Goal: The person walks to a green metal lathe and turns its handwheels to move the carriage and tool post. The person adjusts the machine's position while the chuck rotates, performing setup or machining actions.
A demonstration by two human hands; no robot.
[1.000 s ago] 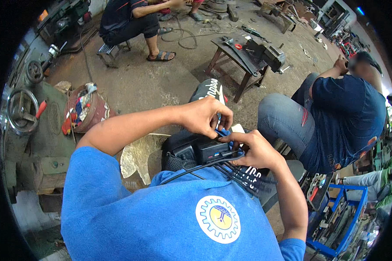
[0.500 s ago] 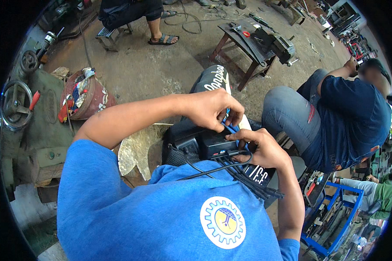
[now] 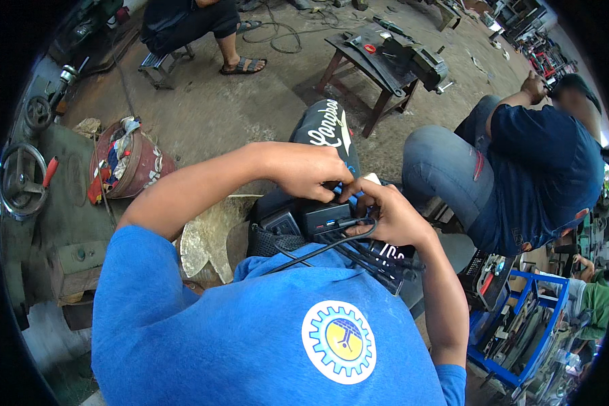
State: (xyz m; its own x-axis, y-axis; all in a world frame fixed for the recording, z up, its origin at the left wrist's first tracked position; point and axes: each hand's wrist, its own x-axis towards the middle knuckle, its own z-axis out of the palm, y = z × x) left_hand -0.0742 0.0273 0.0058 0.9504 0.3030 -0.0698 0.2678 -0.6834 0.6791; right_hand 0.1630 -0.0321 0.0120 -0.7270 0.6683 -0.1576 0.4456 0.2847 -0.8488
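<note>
While both hands (image 3: 345, 193) grip it, black box (image 3: 321, 218) shows blue port.

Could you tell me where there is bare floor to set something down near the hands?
Bare concrete floor lies between the bucket, stool and wooden bench. It is crowded around both hands on the black box.

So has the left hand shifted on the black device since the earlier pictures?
Cannot tell for sure: the camera itself moved. The left hand still sits on the top edge of the black device, fingertips meeting the right hand, much as before.
</note>
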